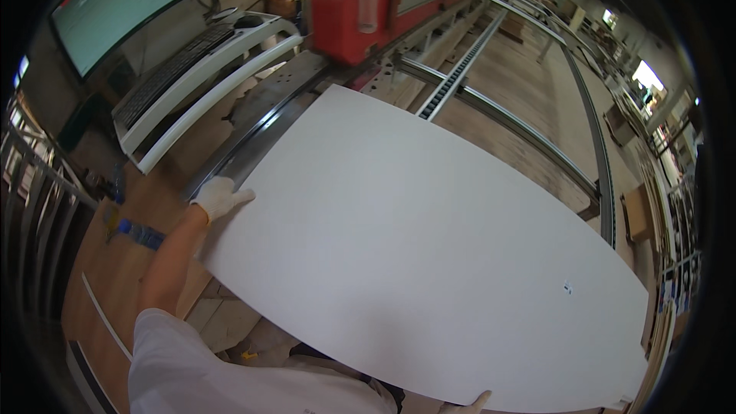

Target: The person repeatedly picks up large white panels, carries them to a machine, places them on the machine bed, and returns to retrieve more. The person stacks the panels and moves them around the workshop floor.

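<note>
A large white panel (pixel 414 238) spreads across the middle of the view, with a small mark near its right end. At its left edge, my gloved left hand (pixel 220 198) grips the board; the thumb lies on the top face and the other fingers are mostly hidden. My gloved right hand (pixel 471 405) shows only partly at the bottom, its thumb over the near edge and its remaining fingers out of sight. Beyond the far left corner stands a red machine housing (pixel 354 11), and a metal rail (pixel 261 129) runs beside the panel.
Metal frame bars (pixel 529 134) extend behind the panel. To the left are a monitor (pixel 130 8), a keyboard (pixel 176 73) on a white shelf, and a plastic bottle (pixel 142 234) on a brown board (pixel 126 284). A cardboard box (pixel 636 215) stands at the right.
</note>
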Motion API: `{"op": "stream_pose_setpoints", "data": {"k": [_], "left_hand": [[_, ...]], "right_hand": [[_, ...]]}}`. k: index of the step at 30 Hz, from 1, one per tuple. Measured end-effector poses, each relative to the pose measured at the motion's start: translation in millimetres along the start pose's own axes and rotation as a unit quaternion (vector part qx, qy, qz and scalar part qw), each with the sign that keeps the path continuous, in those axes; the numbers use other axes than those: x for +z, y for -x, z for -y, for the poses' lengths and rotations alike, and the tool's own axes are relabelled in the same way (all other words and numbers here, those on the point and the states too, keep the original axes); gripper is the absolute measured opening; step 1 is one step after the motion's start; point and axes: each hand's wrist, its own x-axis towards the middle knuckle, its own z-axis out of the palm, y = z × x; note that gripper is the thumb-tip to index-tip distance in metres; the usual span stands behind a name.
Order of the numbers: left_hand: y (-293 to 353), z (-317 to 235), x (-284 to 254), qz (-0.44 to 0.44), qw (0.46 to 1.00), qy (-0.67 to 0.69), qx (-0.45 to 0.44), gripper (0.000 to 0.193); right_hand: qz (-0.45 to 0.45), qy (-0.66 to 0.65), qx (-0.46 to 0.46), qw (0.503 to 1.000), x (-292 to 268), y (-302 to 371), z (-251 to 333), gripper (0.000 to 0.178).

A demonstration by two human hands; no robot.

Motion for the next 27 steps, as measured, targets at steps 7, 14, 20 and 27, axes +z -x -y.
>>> {"op": "stream_pose_setpoints", "data": {"k": [7,14,20,27], "left_hand": [[115.7,-23.8,18.1,-0.071,0.989,0.010,-0.129,0.074],[174.1,-62.2,134.4,-0.139,0.821,0.433,-0.344,0.069],[174.2,-96.1,164.9,-0.252,0.623,0.665,-0.326,0.066],[150.9,-92.1,145.6,-0.261,0.664,0.612,-0.341,0.070]], "right_hand": [[0.048,0.060,0.064,0.995,2.1,10.8,-10.2,0.060],[-0.008,0.068,0.005,0.998,-95.6,-90.4,96.9,0.062],[-0.066,0.074,-0.137,0.986,-107.2,-222.5,150.0,0.064],[0.017,0.064,-0.084,0.994,-56.1,-239.3,116.3,0.066]]}}
